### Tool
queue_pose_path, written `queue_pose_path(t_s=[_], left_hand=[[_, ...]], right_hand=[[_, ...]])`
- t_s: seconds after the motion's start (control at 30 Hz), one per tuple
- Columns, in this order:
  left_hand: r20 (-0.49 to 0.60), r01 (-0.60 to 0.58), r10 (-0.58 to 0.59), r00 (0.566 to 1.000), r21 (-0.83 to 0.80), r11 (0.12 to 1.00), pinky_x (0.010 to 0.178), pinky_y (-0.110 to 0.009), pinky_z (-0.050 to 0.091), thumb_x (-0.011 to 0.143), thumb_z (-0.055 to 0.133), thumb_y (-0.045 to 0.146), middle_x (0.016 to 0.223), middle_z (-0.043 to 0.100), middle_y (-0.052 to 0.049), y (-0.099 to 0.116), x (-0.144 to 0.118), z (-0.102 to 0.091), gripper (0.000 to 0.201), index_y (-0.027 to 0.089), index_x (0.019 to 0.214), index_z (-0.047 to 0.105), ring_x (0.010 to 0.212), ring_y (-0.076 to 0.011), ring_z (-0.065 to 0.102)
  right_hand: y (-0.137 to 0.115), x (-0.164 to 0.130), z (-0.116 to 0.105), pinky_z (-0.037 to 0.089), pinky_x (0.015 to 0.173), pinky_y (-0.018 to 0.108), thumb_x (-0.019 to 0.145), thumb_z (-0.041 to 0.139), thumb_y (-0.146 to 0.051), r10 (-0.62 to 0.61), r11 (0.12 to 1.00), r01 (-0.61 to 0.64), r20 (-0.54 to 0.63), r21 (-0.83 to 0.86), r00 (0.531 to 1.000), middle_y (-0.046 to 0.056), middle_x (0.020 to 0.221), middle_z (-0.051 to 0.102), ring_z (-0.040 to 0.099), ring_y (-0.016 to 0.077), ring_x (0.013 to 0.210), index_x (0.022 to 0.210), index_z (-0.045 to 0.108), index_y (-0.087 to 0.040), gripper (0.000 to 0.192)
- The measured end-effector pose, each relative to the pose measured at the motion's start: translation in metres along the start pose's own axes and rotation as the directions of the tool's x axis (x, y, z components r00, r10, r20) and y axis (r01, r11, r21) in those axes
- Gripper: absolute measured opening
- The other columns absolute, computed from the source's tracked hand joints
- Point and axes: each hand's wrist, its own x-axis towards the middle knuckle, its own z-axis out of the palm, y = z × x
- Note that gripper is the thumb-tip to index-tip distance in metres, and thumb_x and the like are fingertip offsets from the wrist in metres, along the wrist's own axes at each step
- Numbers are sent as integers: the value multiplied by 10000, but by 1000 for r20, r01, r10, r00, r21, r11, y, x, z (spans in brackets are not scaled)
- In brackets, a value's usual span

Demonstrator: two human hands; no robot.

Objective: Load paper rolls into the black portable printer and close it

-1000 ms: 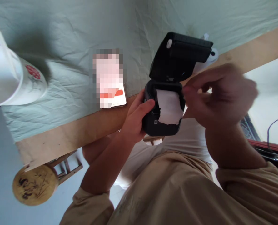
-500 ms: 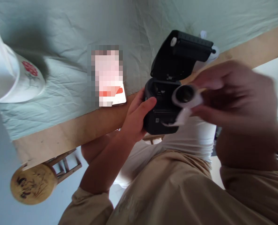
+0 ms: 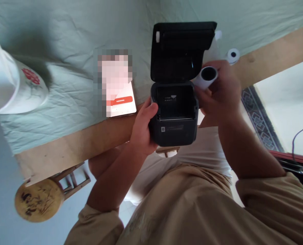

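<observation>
Got the little black printer gripped in my left hand mid-frame, lid flipped up, paper bay bare. Right hand is closed around the paper roll, held just right of the bay, so it's out, nothing loaded. Table edge sits right behind, phone close left, spare roll upper right. Open room below.

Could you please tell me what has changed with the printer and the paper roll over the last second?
The right hand has lifted the paper roll out of the printer, whose paper bay now sits empty, and holds it beside the open lid. The lid now faces the camera more squarely. The left hand still grips the printer's left side; the phone stays on the cloth.
</observation>
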Motion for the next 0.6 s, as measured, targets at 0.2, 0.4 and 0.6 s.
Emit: queue_pose_path(t_s=[0.2, 0.4, 0.6], left_hand=[[-2, 22, -22, 1000, 5, 1000, 787, -369, 699, 830, 722, 459, 904, 778, -13, 4, -3, 2, 263, 250, 986, 694, 1088, -292, 807], [-1, 21, -21, 1000, 24, 999, 699, -358, 686, 828, 712, 485, 908, 781, -19, 5, -3, 1, 292, 245, 992, 687, 991, -290, 821], [-12, 15, -15, 1000, 31, 999, 715, -374, 697, 816, 747, 517, 952, 795, -30, 3, -1, 1, 346, 249, 1030, 698, 1026, -306, 819]], right_hand=[[0, -1, 3, 603, 864, 383, 901, 734, -510, 15, 998, -20, -87, -61, 996, 45, 1164, 744, 737, 241, 1048, 1353, 553, -246, 554], [27, -3, -23, 566, 1040, 459, 913, 653, -388, -63, 995, 22, -438, -97, 897, 63, 1262, 576, 637, 246, 1229, 1272, 538, -289, 390], [38, 18, -22, 492, 1171, 521, 771, 727, -167, 226, 971, -236, -197, -28, 954, 113, 1364, 544, 579, 264, 1313, 1370, 537, -226, 631]])
